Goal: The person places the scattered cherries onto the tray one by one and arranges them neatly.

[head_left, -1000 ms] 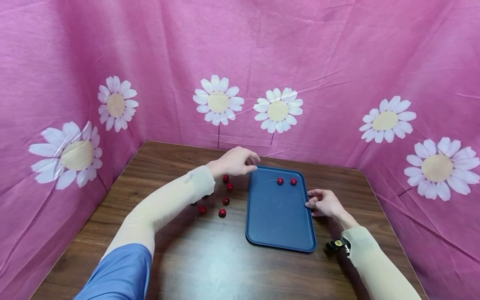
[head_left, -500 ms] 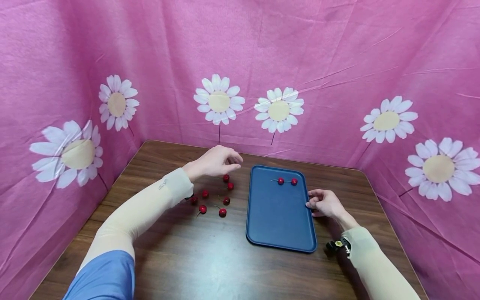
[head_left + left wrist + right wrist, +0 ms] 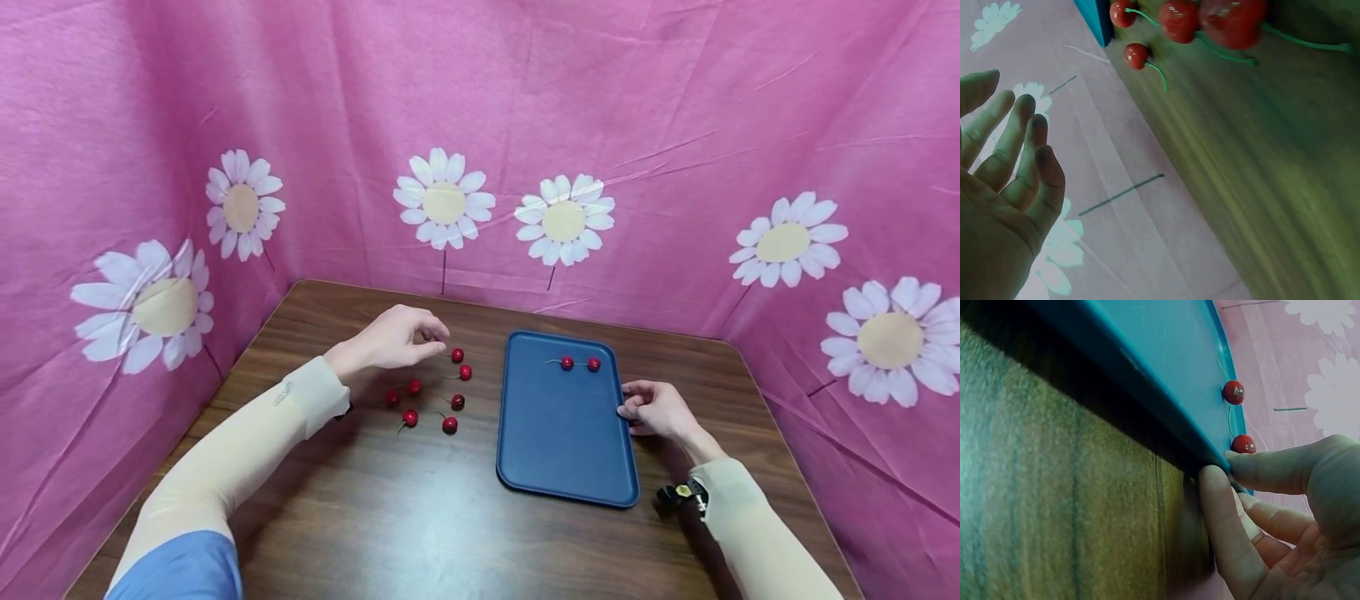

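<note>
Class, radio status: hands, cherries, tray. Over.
Left bare hand empty, near seven round red cherries on brown wood-grain table. Right bare hand pinching blue rectangular tray by rim. Two more cherries on tray. No obstruction visible.

One blue tray, two red cherries on the tray, seven red cherries left of it, one tabletop under it, six printed daisies beyond or beside it

Pink cloth — printed white daisies — hangs behind and beside brown wood-grain table.
</note>
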`<action>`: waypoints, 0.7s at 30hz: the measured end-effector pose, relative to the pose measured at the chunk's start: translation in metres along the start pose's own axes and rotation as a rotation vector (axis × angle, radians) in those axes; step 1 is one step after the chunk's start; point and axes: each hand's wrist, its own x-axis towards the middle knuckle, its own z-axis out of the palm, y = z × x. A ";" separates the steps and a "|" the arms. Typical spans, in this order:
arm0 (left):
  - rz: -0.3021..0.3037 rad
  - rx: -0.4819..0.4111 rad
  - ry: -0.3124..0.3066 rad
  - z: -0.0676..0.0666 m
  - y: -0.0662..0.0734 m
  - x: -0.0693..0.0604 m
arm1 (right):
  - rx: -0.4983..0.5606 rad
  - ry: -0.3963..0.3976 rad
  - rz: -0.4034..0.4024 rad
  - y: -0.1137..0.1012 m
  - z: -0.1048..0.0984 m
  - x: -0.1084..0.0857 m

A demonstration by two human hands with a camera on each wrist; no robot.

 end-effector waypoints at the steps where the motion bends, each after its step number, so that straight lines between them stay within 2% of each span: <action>1: -0.007 -0.005 0.002 0.000 -0.001 -0.003 | -0.002 0.000 -0.001 0.000 0.000 0.000; 16: -0.078 -0.029 -0.030 0.004 -0.031 -0.060 | -0.002 -0.007 -0.012 0.004 -0.001 0.003; 21: -0.134 -0.067 -0.066 0.008 -0.038 -0.076 | 0.005 -0.006 -0.011 0.003 -0.002 0.002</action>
